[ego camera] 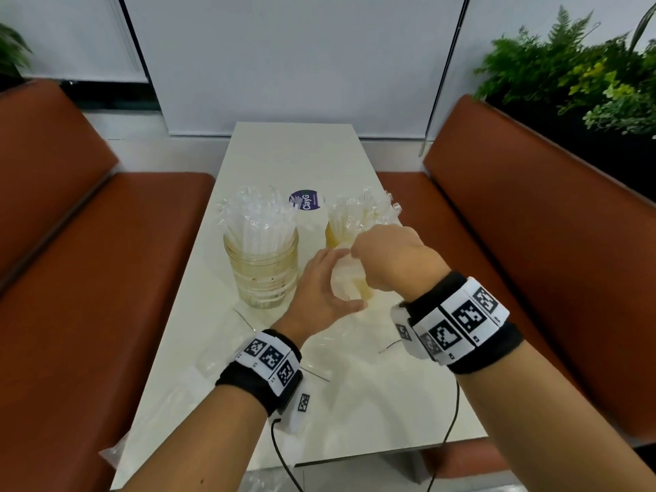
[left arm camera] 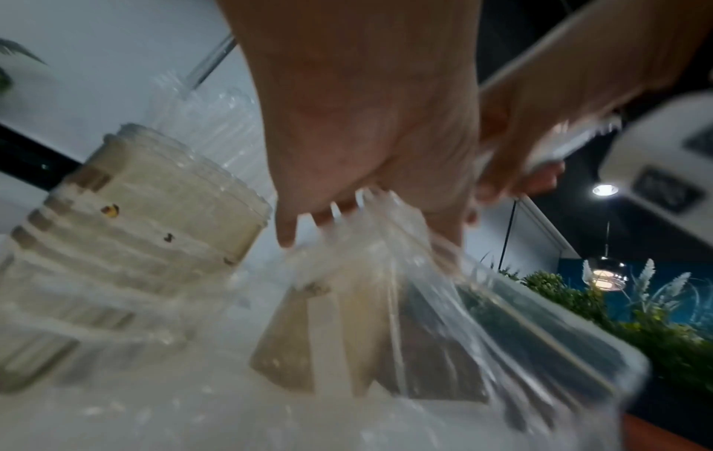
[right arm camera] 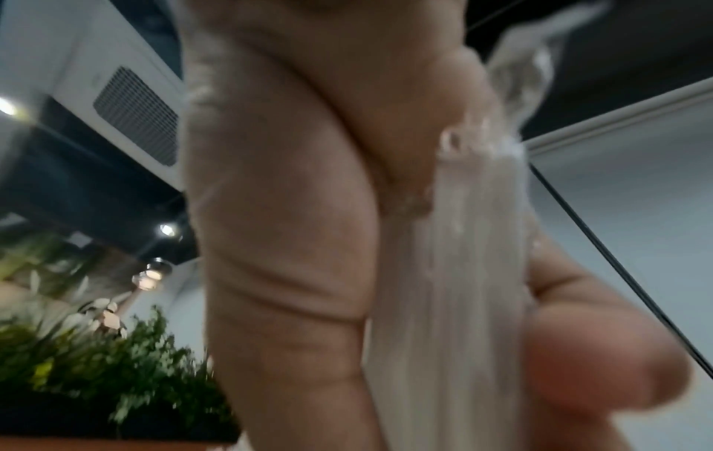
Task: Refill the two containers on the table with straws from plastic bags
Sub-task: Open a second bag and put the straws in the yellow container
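Note:
A clear ribbed jar [ego camera: 262, 269] full of wrapped straws stands left of centre on the white table [ego camera: 301, 154]. A yellowish container [ego camera: 332, 236] with straws [ego camera: 362, 211] stands just to its right, partly hidden by my hands. My left hand [ego camera: 328, 282] grips a clear plastic bag [ego camera: 346, 278] from the left, in front of that container. My right hand [ego camera: 380, 255] comes from above and grips a bundle of wrapped straws [right arm camera: 443, 290] at the bag's mouth. The left wrist view shows the bag [left arm camera: 443, 320] hanging below my left hand [left arm camera: 366, 137], beside the jar [left arm camera: 154, 219].
Empty crumpled plastic bags [ego camera: 220, 349] lie on the near part of the table, one [ego camera: 113, 452] over the front left corner. A round purple sticker [ego camera: 307, 201] sits behind the containers. Brown benches [ego camera: 88, 278] flank the table, and plants [ego camera: 585, 76] stand at back right.

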{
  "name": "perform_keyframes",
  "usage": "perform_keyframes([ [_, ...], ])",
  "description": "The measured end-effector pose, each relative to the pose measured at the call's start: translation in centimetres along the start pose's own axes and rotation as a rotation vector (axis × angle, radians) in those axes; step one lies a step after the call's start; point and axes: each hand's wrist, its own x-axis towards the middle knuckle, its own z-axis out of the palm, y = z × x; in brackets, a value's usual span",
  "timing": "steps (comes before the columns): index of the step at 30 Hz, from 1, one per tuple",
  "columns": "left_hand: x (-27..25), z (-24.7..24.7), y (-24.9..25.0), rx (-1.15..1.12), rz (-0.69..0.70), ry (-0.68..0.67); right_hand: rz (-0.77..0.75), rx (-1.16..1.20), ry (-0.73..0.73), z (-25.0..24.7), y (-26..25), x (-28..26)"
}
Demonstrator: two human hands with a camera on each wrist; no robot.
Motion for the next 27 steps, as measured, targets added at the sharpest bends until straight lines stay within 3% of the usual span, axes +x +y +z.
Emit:
perform_keyframes([
  [3,0.4,1.2,0.1,-0.018,-0.05,0.146,-0.05,0.048,0.146,-1.3,-0.3,-1.2],
  [5,0.5,1.5,0.3,-0.028,-0.078,0.156,-0.082,0.195,0.264,-1.7,0.4,-2.1],
  [12,-0.1,0.8,1.3,-0.22,-0.034,0.111,-0.167,1.17,0.497,0.9,3.5,-2.6],
  [15,-0.2,0.8,1.7,-0.228,-0.007,0.109,-0.191,1.168,0.553,3.5,1.8,-1.1],
  [20,-0.4,1.0,2.1,-0.312,-0.032,0.111,-0.132,0.936,0.582,6.5,-1.1,0.9],
  [24,-0.6,0.5,1.5,-0.324,-0.131,0.078,-0.098,0.94,0.572,6.3,-0.7,1.8],
  [27,-0.6,0.4,1.2,-0.348,-0.209,0.06,-0.098,0.949,0.659,3.8,0.6,2.0],
])
